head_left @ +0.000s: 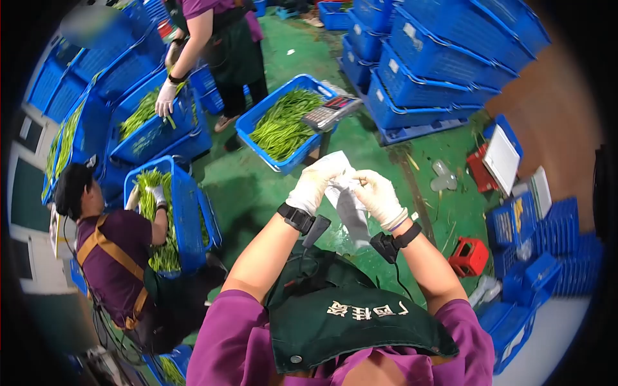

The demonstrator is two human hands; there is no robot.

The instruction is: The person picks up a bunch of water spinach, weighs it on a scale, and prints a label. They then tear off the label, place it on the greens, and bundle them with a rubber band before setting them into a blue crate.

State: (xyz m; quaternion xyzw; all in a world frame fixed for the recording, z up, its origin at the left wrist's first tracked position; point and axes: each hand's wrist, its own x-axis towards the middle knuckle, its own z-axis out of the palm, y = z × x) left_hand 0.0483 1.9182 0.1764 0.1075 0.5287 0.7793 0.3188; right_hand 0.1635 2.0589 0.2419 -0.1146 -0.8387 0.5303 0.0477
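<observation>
A strip of white paper [349,212] hangs between my two gloved hands in front of my apron, its lower end curling down. My left hand [313,184] is closed on the strip's upper left part. With bent fingers, my right hand [378,197] pinches its upper right edge. Just beyond them, a blue crate [243,127] holds long green vegetable stems [283,125]. A scale display with a keypad [331,112] stands at that crate's right side. Both wrists carry black straps with small devices.
At left, a co-worker [116,251] handles greens in a blue crate [187,219]; another person [222,51] reaches into a crate behind. Stacked blue crates [425,71] stand at back right. A red stool [468,257] and blue baskets [557,228] lie right, over green floor [296,51].
</observation>
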